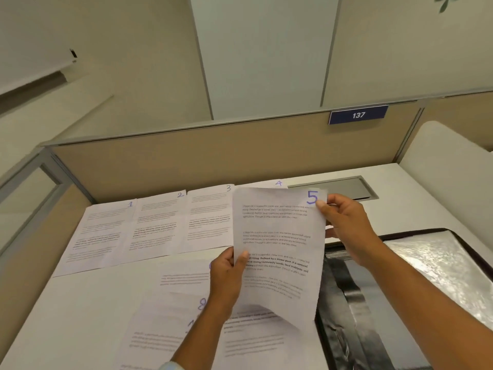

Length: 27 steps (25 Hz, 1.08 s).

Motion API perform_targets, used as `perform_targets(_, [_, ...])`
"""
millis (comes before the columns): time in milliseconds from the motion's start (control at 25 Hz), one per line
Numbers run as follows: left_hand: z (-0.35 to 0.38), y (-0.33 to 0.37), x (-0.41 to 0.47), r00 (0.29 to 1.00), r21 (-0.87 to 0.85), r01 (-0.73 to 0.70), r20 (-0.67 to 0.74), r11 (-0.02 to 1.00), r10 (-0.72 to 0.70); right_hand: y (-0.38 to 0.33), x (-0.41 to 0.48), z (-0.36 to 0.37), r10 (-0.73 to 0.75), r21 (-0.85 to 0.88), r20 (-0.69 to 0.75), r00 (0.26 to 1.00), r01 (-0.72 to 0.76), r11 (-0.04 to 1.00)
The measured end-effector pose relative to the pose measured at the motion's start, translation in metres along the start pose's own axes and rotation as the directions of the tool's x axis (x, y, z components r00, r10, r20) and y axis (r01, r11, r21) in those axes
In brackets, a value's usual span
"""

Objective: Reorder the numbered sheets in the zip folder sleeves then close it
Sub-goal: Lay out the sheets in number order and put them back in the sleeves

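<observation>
close to us, loose sheets lie on the white desk [66,316]. one of them, sheet 8 [160,329], has a blue 8 at its top, right beside our left arm. another sheet [184,279] lies just past it, and our hand hides its number.

on the right, the zip folder [354,303] lies open on the desk. it is dark inside, and a shiny clear sleeve [432,265] shows on its right side.

in the middle we hold sheet 5 [277,236] up in the air, over the desk and just left of the folder. the grip of our left hand [226,273] pinches its left edge, with the thumb on the front. the grip of our right hand [344,225] pinches the top right corner, next to the big blue 5. the bottom of the sheet curls a little.

behind it, sheet 1 [106,231], sheet 2 [157,222] and sheet 3 [210,217] lie flat side by side, from left to right. sheet 4 [277,183] peeks out over the top of sheet 5.

a grey flap [338,186] sits in the desk behind our right hand. a brown wall [186,161] stands at the back, with a blue sign [358,115] that says 137.
</observation>
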<state>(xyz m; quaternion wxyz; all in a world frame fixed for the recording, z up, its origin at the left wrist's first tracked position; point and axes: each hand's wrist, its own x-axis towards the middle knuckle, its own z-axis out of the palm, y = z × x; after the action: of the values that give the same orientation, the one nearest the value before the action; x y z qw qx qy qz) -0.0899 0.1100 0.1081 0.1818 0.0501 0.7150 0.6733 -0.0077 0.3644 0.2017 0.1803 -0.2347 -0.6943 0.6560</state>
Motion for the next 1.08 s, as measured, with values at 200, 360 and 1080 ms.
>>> perform_targets(200, [0.073, 0.001, 0.018, 0.995, -0.056, 0.072, -0.067, 0.996, -0.076, 0.073, 0.013, -0.049, 0.166, -0.071, 0.105, 0.980, -0.159, 0.985])
perform_targets(360, [0.118, -0.001, 0.044, 0.985, -0.089, 0.117, -0.115, 0.989, -0.126, 0.130, 0.011, -0.073, 0.234, -0.110, 0.073, 0.970, -0.225, 0.968])
perform_targets(1080, [0.174, -0.089, 0.153, 0.994, 0.944, -0.106, 0.103, 0.312, 0.024, 0.192, 0.182, -0.168, 0.387, -0.248, -0.237, 0.891, -0.440, 0.863])
